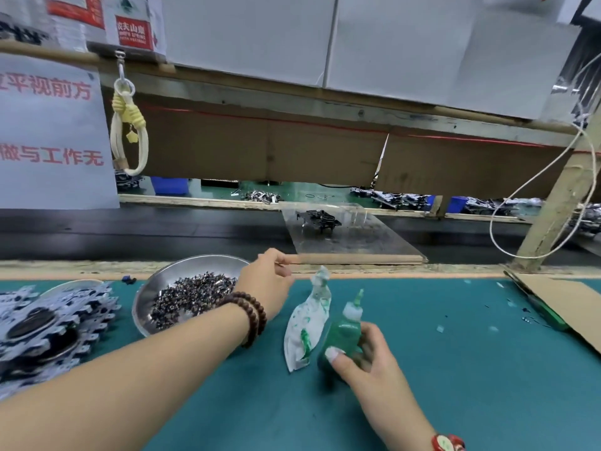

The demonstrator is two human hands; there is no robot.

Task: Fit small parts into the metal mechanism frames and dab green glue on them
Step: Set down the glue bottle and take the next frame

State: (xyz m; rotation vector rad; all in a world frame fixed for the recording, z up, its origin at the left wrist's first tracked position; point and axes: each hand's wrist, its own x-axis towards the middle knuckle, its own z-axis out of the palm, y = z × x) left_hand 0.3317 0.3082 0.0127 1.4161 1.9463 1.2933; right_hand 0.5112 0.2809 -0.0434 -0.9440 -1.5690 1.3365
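Green glue fills the squeeze bottle (pixel 343 333) standing on the teal mat (pixel 455 369), and the right hand (pixel 364 359) grips it, thumb and fingers curled round its body, nozzle up. Just left of it a glue-stained white rag (pixel 307 323) lies on the mat. The left hand (pixel 266 288) reaches toward the far edge of the bench, past the steel bowl (pixel 156 288) of small parts (pixel 192 297); its fingers are loosely curled, and whether they pinch anything I cannot tell. Metal mechanism frames (pixel 48 327) are heaped at the near left. One dark frame (pixel 320 221) sits well apart on a clear plate (pixel 354 242) over the black conveyor belt (pixel 130 229).

The step appears to fall between units: fetching or sending off a frame. To do it well, the bottle should stay upright so the nozzle does not drip, its tip wiped on the rag before dabbing, and only a small dot squeezed onto each fitted part.

Red writing on the white sign (pixel 52 131) at left reads "平视前方" and "做与工作无". A red label (pixel 135 34) above is too blurred to read with certainty.
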